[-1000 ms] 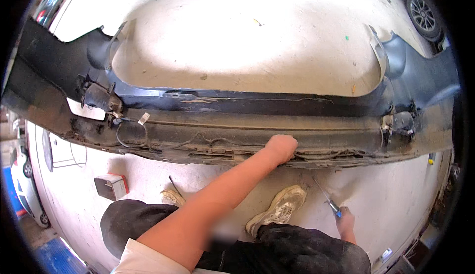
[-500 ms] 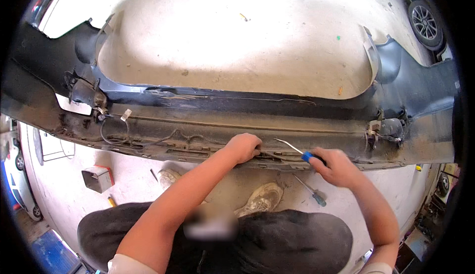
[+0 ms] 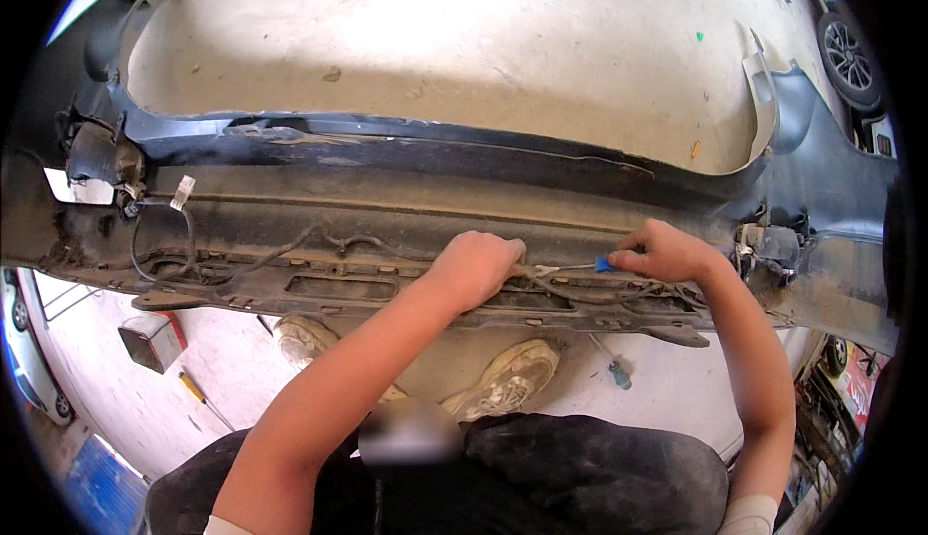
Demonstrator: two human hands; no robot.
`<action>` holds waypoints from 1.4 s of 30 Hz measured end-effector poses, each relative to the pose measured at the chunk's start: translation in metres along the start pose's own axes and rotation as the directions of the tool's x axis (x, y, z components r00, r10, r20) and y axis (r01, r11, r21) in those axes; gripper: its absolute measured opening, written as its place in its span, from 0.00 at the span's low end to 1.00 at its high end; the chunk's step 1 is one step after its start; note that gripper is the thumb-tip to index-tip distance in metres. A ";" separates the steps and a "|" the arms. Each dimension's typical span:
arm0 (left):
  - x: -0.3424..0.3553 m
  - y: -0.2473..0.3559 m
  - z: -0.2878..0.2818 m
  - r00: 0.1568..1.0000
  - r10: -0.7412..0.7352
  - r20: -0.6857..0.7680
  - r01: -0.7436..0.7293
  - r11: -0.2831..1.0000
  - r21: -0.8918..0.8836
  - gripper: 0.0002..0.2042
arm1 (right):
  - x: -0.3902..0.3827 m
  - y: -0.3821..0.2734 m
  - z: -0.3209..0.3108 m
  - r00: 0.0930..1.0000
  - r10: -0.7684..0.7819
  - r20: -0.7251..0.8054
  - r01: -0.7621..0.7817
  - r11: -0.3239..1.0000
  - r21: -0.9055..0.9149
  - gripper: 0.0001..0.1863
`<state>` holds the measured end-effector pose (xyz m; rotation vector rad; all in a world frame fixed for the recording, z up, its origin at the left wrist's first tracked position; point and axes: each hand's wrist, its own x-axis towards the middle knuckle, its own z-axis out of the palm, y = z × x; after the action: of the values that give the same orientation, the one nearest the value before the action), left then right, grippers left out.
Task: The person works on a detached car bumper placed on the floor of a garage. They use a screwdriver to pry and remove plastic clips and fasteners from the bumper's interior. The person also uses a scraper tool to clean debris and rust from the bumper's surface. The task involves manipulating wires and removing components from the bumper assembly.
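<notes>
A car bumper cover point(image 3: 435, 158) lies with its dusty inner side toward me, stretching across the whole view. Along its near slotted edge runs a dark wiring harness point(image 3: 619, 298). My left hand point(image 3: 476, 269) is closed on the harness near the middle, its fingertips mostly hidden. In my right hand point(image 3: 667, 251) is a thin pry tool point(image 3: 570, 267) with a blue handle and a bent metal shaft. The handle is mostly covered by my fingers. Its tip points left and reaches the harness beside my left fingertips; whether it touches the harness I cannot tell.
On the floor by my shoes point(image 3: 507, 380) lie a screwdriver point(image 3: 619, 373) and a yellow-handled tool point(image 3: 193, 386). An open square tin point(image 3: 153, 342) stands at left. Lamp units point(image 3: 773, 245) sit at the bumper's ends. A car wheel point(image 3: 849, 61) shows far right.
The pry tool has swung from above the bumper edge to lie nearly level, its tip now at my left fingertips. My right hand has moved up; the view has shifted over the bumper.
</notes>
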<state>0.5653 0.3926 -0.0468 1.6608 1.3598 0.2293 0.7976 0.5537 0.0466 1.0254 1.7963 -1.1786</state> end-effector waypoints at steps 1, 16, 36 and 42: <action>-0.001 0.001 -0.003 1.000 -0.002 0.004 0.002 1.000 -0.002 0.06 | 0.002 0.001 -0.001 1.000 0.002 0.024 -0.003 1.000 0.005 0.22; -0.009 0.011 -0.012 0.998 -0.039 0.055 0.038 0.999 0.010 0.08 | 0.016 0.018 0.011 0.994 -0.056 0.096 0.045 0.993 0.110 0.25; -0.005 0.000 0.004 0.998 0.002 0.057 0.005 0.991 -0.133 0.09 | 0.023 0.041 0.027 0.962 -0.270 0.044 0.267 0.962 0.061 0.25; -0.006 0.001 0.001 0.996 -0.038 0.080 0.047 0.993 -0.110 0.09 | 0.009 0.019 0.015 0.995 -0.051 0.080 0.043 0.995 0.089 0.26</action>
<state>0.5642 0.3868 -0.0437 1.5312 1.2992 0.2100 0.8138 0.5466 0.0278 0.9740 1.7262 -1.3193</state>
